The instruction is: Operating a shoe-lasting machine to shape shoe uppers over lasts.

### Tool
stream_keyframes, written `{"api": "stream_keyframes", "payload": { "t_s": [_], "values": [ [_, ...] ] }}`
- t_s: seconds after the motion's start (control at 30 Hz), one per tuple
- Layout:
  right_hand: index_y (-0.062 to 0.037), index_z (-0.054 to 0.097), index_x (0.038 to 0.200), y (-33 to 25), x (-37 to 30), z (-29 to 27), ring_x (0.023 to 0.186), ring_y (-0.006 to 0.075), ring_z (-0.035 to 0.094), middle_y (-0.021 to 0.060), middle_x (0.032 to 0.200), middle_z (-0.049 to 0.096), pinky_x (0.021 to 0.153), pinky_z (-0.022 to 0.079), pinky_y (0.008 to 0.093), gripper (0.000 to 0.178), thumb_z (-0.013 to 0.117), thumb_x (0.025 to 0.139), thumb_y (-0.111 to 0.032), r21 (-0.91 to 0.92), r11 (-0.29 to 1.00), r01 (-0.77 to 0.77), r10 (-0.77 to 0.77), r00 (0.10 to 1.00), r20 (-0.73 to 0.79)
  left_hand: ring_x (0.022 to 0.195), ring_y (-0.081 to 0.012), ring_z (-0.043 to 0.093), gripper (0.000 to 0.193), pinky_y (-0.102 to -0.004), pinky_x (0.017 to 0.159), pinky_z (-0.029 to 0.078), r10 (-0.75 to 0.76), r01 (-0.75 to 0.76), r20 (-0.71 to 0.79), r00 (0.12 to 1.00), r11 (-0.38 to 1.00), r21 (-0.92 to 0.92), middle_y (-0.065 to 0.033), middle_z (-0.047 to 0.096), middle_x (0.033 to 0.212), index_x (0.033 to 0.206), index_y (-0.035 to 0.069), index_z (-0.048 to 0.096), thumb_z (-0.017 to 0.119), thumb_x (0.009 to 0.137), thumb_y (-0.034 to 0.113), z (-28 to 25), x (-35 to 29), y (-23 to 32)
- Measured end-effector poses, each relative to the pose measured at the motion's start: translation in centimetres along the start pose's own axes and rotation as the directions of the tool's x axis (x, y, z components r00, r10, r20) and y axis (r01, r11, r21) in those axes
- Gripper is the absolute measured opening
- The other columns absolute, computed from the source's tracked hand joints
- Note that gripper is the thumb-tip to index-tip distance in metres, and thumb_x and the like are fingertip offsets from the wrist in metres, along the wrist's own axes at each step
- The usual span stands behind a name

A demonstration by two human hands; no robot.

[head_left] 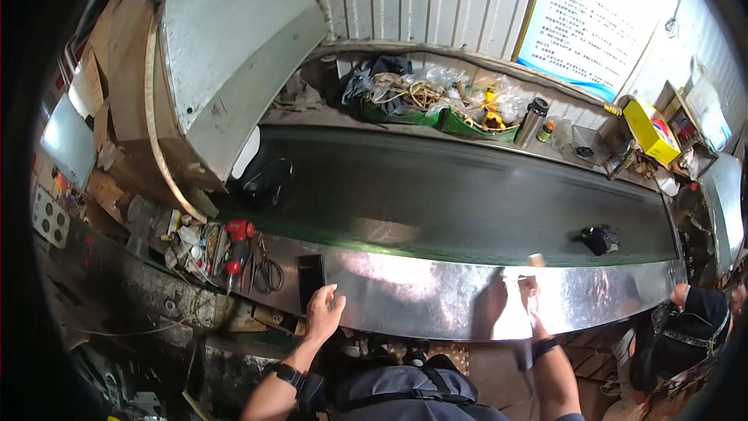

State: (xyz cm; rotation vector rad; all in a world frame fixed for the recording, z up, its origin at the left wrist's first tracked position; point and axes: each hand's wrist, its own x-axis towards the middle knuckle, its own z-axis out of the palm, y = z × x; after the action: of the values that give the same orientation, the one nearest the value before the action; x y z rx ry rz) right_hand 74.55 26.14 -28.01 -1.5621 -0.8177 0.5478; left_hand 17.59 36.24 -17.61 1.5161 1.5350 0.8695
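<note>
My left hand [323,313] is at the near edge of the metal ledge [405,288], beside a dark phone-like slab [311,277]. Its fingers are loosely bent and apart, with nothing seen in them. Farther right, my right hand [530,296] is over the same ledge, fingers drawn together in the glare. A small pale piece [536,260] shows just beyond its fingertips; whether they touch it I cannot tell. Behind the ledge runs a dark conveyor belt [436,195]. One black object [600,239] lies on it at right, another dark, glossy one [269,179] at far left.
Scissors [269,273] and a red-and-black power tool [238,245] lie left of the phone-like slab. A sloping metal hood [234,39] rises at left. Green bins [397,115], a thermos [532,122] and a yellow box [651,131] line the back. Another person [682,335] is at right.
</note>
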Motion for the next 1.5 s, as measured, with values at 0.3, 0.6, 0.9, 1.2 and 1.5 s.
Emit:
{"api": "stream_keyframes", "payload": {
  "t_s": [0.3,0.6,0.9,1.2,1.5],
  "values": [
    [-0.0015,0.073,0.099,-14.5,-14.0,17.8,0.077,0.0433,0.071,0.0238,0.081,0.071,0.067,0.057,0.0435,0.016,0.071,0.091,-0.015,-0.266,0.861,0.433,-0.093,0.648,0.756,0.096,-0.0375,0.072,0.028,-0.0438,0.085,0.058,0.141,-0.110,-0.043,0.989,0.900,0.423,-0.0195,0.075,0.098,0.111,0.004,0.072,0.062,0.085,0.007,-9.1,18.0,3.8],
    [-0.0095,0.041,0.151,-21.0,-7.3,25.9,0.108,0.0138,0.067,0.0097,0.125,0.068,0.090,0.056,0.0300,0.068,0.075,0.093,-0.014,-0.089,0.962,-0.258,0.243,0.660,0.711,0.145,-0.0397,0.035,0.076,-0.0543,0.112,0.038,0.008,-0.025,0.024,1.000,0.374,0.927,-0.0186,0.041,0.155,0.149,0.011,0.042,0.071,0.079,0.012,-21.5,29.9,-3.9],
    [-0.0239,-0.001,0.164,-25.9,-6.1,38.0,0.142,0.0279,0.043,0.0125,0.163,0.028,0.105,0.049,0.0516,0.105,0.076,0.093,-0.035,0.096,0.452,-0.887,0.677,0.411,0.611,0.103,-0.0223,0.067,0.036,-0.0362,0.091,0.051,-0.007,-0.004,0.086,0.996,0.991,0.134,-0.0160,0.073,0.110,0.114,-0.004,0.072,0.073,0.089,0.022,-17.4,37.3,1.3],
    [-0.0275,0.003,0.162,-23.6,-4.0,30.4,0.130,0.0323,0.052,0.0141,0.149,0.042,0.109,0.042,0.0611,0.108,0.080,0.087,-0.012,0.365,0.314,-0.877,0.635,0.479,0.606,0.131,-0.0389,0.048,0.055,-0.0500,0.110,0.037,-0.203,0.410,-0.356,0.912,0.451,0.793,-0.0184,0.056,0.138,0.132,0.004,0.062,0.074,0.079,0.013,-26.8,47.0,-19.6],
    [-0.0339,0.021,0.160,-22.2,-10.7,19.1,0.134,0.0270,0.049,0.0051,0.147,0.048,0.113,0.037,0.0644,0.079,0.067,0.099,-0.012,0.572,0.272,-0.774,0.658,0.584,0.476,0.120,-0.0409,0.056,0.055,-0.0507,0.103,0.044,-0.087,0.358,-0.356,0.930,0.428,0.830,-0.0218,0.060,0.132,0.133,0.002,0.061,0.073,0.081,0.013,-23.5,38.7,-10.7]
  ]
}}
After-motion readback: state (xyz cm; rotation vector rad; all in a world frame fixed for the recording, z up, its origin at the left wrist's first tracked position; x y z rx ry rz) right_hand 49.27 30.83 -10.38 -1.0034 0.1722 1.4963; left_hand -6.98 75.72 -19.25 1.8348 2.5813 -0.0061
